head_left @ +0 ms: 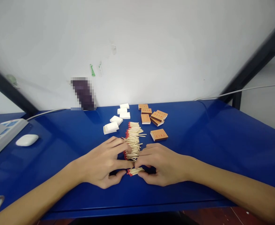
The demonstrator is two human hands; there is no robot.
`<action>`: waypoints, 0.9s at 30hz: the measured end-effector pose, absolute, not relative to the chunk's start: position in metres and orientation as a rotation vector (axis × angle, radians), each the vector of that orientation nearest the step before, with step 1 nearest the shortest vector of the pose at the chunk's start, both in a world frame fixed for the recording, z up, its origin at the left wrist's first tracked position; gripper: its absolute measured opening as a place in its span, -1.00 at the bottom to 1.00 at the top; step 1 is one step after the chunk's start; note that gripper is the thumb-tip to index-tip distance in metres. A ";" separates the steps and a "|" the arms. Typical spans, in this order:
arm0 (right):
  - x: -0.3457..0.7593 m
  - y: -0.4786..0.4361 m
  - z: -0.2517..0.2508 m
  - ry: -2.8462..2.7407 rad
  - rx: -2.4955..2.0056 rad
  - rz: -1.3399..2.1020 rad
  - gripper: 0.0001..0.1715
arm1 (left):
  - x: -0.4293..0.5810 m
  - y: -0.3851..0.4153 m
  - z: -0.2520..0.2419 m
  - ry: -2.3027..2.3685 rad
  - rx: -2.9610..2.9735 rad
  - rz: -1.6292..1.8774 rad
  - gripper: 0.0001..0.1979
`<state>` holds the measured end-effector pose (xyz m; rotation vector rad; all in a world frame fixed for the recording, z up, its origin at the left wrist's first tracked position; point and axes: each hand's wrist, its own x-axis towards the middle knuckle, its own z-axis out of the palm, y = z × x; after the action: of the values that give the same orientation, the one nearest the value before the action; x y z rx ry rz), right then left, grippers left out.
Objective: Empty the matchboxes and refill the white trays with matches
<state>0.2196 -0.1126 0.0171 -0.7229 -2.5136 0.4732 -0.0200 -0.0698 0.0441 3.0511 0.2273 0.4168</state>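
Observation:
A pile of red-tipped matches [133, 137] lies in the middle of the blue table [210, 140]. My left hand [105, 162] and my right hand [162, 164] meet at the pile's near end, fingers curled. Together they pinch a small bundle of matches [135, 171] held between fingertips and thumbs, red tips pointing left. Beyond the pile lie several white inner trays [115, 122] on the left and several orange matchbox sleeves [155, 120] on the right.
A white earbud case [27, 139] and a grey power strip [1, 132] sit at the far left, with white cables running along the wall. Dark metal frame bars slant up at both sides. A blurred dark object [83, 93] stands against the wall.

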 end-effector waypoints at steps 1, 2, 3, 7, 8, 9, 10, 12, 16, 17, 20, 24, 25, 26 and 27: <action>0.220 -0.112 0.017 -2.515 -0.719 0.475 -0.94 | -0.020 -0.070 0.044 0.220 3.060 0.423 -0.77; 0.220 -0.112 0.016 -2.517 -0.716 0.479 -0.93 | -0.020 -0.070 0.044 0.215 3.068 0.429 -0.78; 0.220 -0.112 0.016 -2.520 -0.713 0.482 -0.92 | -0.020 -0.070 0.044 0.212 3.072 0.432 -0.79; 0.220 -0.113 0.015 -2.527 -0.726 0.481 -0.95 | -0.019 -0.070 0.044 0.231 3.059 0.426 -0.77; 0.220 -0.113 0.015 -2.527 -0.732 0.483 -0.95 | -0.019 -0.071 0.044 0.237 3.058 0.423 -0.76; 0.220 -0.113 0.015 -2.528 -0.736 0.484 -0.95 | -0.019 -0.071 0.044 0.239 3.060 0.421 -0.76; 0.220 -0.113 0.016 -2.529 -0.738 0.487 -0.95 | -0.019 -0.070 0.044 0.241 3.064 0.420 -0.76; 0.221 -0.113 0.016 -2.533 -0.734 0.490 -0.94 | -0.019 -0.070 0.043 0.249 3.077 0.428 -0.77; 0.221 -0.112 0.017 -2.534 -0.726 0.471 -0.89 | -0.020 -0.068 0.042 0.268 3.094 0.486 -0.80; 0.221 -0.112 0.017 -2.534 -0.723 0.470 -0.88 | -0.019 -0.068 0.043 0.262 3.096 0.513 -0.81; 0.221 -0.112 0.018 -2.536 -0.714 0.477 -0.91 | -0.018 -0.068 0.043 0.247 3.086 0.598 -0.83; 0.221 -0.113 0.018 -2.539 -0.735 0.484 -0.93 | -0.018 -0.069 0.045 0.259 3.017 0.603 -0.85; 0.221 -0.113 0.018 -2.541 -0.738 0.488 -0.93 | -0.018 -0.069 0.045 0.257 3.005 0.590 -0.85; 0.221 -0.113 0.017 -2.542 -0.740 0.491 -0.93 | -0.018 -0.069 0.045 0.254 2.997 0.576 -0.85; 0.221 -0.113 0.017 -2.544 -0.741 0.491 -0.93 | -0.018 -0.069 0.044 0.250 2.995 0.563 -0.84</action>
<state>0.2214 -0.1130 0.0173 -0.7412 -2.5440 0.4914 -0.0176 -0.0694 0.0443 2.9946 0.2498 0.5632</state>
